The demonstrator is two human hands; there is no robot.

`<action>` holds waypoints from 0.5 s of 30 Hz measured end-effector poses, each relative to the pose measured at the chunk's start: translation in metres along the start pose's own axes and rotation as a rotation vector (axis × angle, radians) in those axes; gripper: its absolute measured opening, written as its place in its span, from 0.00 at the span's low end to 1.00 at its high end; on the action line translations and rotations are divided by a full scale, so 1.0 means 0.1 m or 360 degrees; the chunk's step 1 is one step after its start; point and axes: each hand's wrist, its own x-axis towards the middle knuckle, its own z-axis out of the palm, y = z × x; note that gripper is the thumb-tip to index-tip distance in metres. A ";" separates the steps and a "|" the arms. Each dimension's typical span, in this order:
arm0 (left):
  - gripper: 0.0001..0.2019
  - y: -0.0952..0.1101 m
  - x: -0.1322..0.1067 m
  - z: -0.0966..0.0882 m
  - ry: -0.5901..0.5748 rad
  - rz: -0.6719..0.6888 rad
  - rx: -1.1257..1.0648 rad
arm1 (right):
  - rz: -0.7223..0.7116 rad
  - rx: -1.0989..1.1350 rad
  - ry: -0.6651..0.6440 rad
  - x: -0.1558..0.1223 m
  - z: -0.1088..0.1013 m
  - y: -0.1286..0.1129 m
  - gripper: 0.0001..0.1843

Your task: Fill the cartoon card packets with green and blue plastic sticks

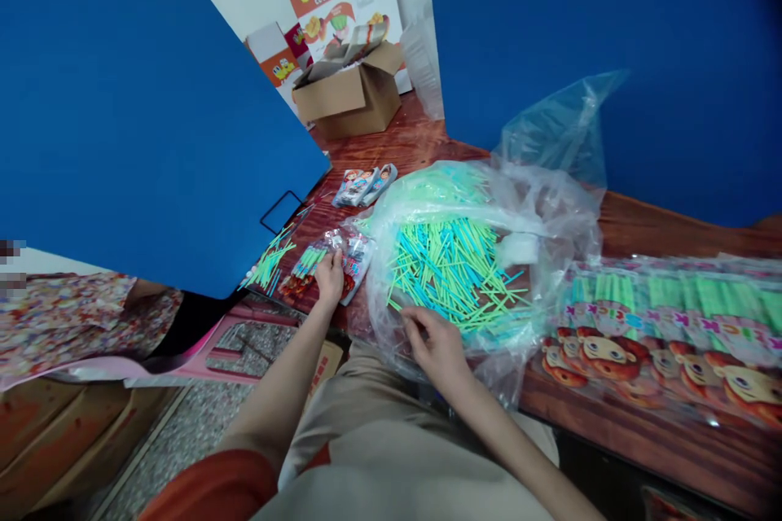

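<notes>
Two bare hands are working over a dark red wooden tabletop (pixel 617 216), where a heap of thin green and blue sticks (pixel 449 269) is lying in an open clear bag (pixel 550 216). The left hand (pixel 331 277) is resting at a printed packet (pixel 307 262) left of the bag, its fingers pressing together on the clear plastic. The right hand (pixel 437 346) is hovering at the near edge of the heap, thumb and forefinger curving toward each other; whether they are gripping a stick, I cannot tell. Loose sticks (pixel 272 262) are lying farther left, beside a blue board (pixel 122 98). Small packets (pixel 360 186) are lying beyond the left hand, and a row of filled packets (pixel 665 334) is overlapping to the right of the bag. Farther back, an open brown box (pixel 348 102) is standing before printed cartons (pixel 321 8)
</notes>
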 end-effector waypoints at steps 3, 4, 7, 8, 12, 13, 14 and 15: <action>0.16 0.04 -0.02 0.00 0.0053 0.0040 -0.0014 | -0.0014 -0.0027 -0.0009 0.00 -0.01 -0.01 0.12; 0.16 0.05 -0.03 -0.01 0.0083 0.0054 -0.0027 | -0.0017 -0.0023 -0.0006 0.00 -0.01 -0.01 0.12; 0.17 0.08 -0.07 -0.03 0.0214 0.0084 -0.0082 | -0.0008 -0.0001 0.0011 0.00 -0.01 -0.01 0.13; 0.17 0.08 -0.08 -0.04 0.0267 0.0087 -0.0101 | 0.0000 0.0003 0.0020 0.00 -0.01 -0.01 0.12; 0.15 0.06 -0.12 -0.07 0.0466 0.0069 -0.0175 | 0.0077 0.0034 0.0043 0.01 -0.01 0.01 0.12; 0.15 0.05 -0.11 -0.08 0.0506 0.0060 -0.0199 | 0.0102 0.0044 0.0048 0.01 -0.01 0.01 0.12; 0.14 0.04 -0.09 -0.08 0.0540 0.0049 -0.0228 | 0.0127 0.0053 0.0054 0.01 -0.01 0.01 0.12; 0.13 0.03 -0.07 -0.09 0.0567 0.0036 -0.0263 | 0.0150 0.0060 0.0063 0.01 -0.01 0.01 0.12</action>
